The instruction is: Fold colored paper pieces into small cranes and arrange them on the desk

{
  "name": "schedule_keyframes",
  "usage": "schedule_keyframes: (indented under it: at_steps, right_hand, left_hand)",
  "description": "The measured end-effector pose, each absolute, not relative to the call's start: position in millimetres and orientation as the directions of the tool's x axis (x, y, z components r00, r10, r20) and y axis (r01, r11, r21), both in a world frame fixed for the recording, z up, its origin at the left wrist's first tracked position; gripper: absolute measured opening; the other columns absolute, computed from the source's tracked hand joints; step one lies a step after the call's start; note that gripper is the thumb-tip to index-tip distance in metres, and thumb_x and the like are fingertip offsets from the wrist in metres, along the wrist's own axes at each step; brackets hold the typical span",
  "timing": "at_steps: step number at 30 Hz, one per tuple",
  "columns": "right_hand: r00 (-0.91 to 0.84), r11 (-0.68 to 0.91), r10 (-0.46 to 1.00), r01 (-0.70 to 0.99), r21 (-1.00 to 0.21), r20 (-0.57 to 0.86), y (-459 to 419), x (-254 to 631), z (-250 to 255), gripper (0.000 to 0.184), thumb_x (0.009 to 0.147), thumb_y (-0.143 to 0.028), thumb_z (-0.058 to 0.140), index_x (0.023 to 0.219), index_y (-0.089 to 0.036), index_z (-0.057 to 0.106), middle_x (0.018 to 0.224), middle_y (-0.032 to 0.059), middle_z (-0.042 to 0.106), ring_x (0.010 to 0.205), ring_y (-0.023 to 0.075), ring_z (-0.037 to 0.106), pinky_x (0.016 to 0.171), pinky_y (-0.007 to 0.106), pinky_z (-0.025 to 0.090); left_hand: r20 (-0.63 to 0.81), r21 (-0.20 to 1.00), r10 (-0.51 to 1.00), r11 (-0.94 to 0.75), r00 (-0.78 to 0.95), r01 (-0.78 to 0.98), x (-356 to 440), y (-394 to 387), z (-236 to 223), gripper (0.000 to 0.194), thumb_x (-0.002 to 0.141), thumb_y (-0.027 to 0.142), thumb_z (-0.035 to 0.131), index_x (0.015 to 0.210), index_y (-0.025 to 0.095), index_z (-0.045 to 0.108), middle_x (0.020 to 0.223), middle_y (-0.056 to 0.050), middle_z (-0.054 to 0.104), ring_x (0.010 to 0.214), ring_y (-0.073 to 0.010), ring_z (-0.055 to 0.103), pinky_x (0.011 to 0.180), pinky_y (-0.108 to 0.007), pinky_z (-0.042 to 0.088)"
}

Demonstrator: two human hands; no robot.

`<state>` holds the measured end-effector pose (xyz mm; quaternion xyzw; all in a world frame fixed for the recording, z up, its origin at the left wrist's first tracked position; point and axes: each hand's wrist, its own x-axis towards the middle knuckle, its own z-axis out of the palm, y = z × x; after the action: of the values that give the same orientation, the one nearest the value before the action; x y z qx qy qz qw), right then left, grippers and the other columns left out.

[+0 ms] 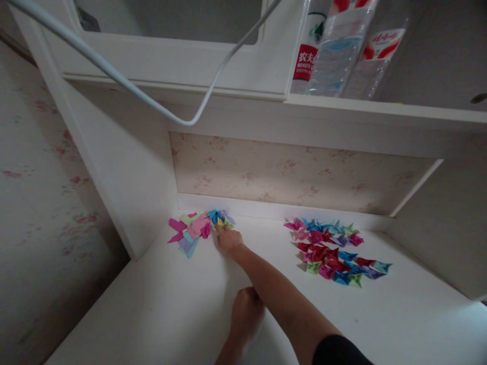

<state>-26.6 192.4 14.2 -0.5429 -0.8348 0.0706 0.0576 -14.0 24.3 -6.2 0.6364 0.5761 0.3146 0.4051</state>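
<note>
My right hand (229,239) reaches across the white desk (160,304) to a loose pile of small coloured paper sheets (194,230) in the back left corner. Its fingers are drawn together, and the fingertips pinch a yellow-green piece at the pile's right edge. Curled in a loose fist, my left hand (246,310) rests on the desk nearer to me, under my right forearm, with nothing seen in it. To the right lies a spread of several folded paper shapes (335,251) in red, pink, blue and green.
A white shelf (380,109) runs above the desk and carries plastic water bottles (335,56). A white cable (125,81) hangs across the upper left. A white side panel (114,167) closes the desk on the left. Floral wallpaper backs the niche.
</note>
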Motion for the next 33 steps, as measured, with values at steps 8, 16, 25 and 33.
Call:
schedule_keyframes:
  at_steps: [8, 16, 25, 33]
  right_hand:
    - [-0.389, 0.388, 0.921, 0.896, -0.215, 0.039, 200.3, -26.4, 14.4, 0.035, 0.089, -0.022, 0.039, 0.122, -0.024, 0.051, 0.117, 0.0118, 0.059, 0.1, 0.0266, 0.06, 0.08, 0.04, 0.047]
    - [-0.249, 0.27, 0.963, 0.886, -0.377, 0.104, 209.9, -31.2, 8.1, 0.026, 0.089, -0.028, 0.043, 0.106, -0.021, 0.062, 0.105, 0.0099, 0.066, 0.093, 0.024, 0.062, 0.079, 0.035, 0.046]
    - [-0.112, 0.241, 0.968, 0.672, -0.7, 0.225, 187.3, 2.1, 16.5, 0.023, 0.088, -0.023, 0.043, 0.097, -0.02, 0.064, 0.102, 0.006, 0.066, 0.089, 0.0176, 0.063, 0.08, 0.027, 0.044]
    - [0.032, 0.204, 0.975, 0.252, -0.946, 0.218, 97.6, 98.8, 7.1, 0.034, 0.087, -0.046, 0.041, 0.106, -0.019, 0.051, 0.093, 0.0033, 0.057, 0.047, 0.0089, 0.055, 0.042, 0.022, 0.043]
  left_hand:
    - [-0.097, 0.835, 0.989, 0.021, 0.11, 0.55, -11.6, 24.8, -8.4, 0.035, 0.082, 0.021, 0.038, 0.069, 0.013, 0.069, 0.072, -0.01, 0.071, 0.066, -0.0195, 0.064, 0.053, -0.025, 0.035]
    - [-0.093, 0.831, 0.989, 0.014, 0.115, 0.557, -12.0, 24.3, -8.2, 0.032, 0.081, 0.021, 0.041, 0.071, 0.012, 0.07, 0.077, -0.013, 0.072, 0.068, -0.0211, 0.065, 0.053, -0.026, 0.034]
    - [-0.036, 0.862, 0.997, -0.001, 0.062, 0.506, -8.6, 27.7, -17.8, 0.032, 0.083, 0.027, 0.042, 0.062, 0.015, 0.062, 0.066, -0.005, 0.067, 0.065, -0.0174, 0.06, 0.056, -0.024, 0.034]
    - [0.101, 0.981, 0.968, -0.058, -0.231, 0.185, -13.5, 30.2, -11.0, 0.04, 0.084, 0.051, 0.043, 0.08, 0.016, 0.061, 0.067, -0.001, 0.058, 0.064, -0.0151, 0.051, 0.061, -0.023, 0.039]
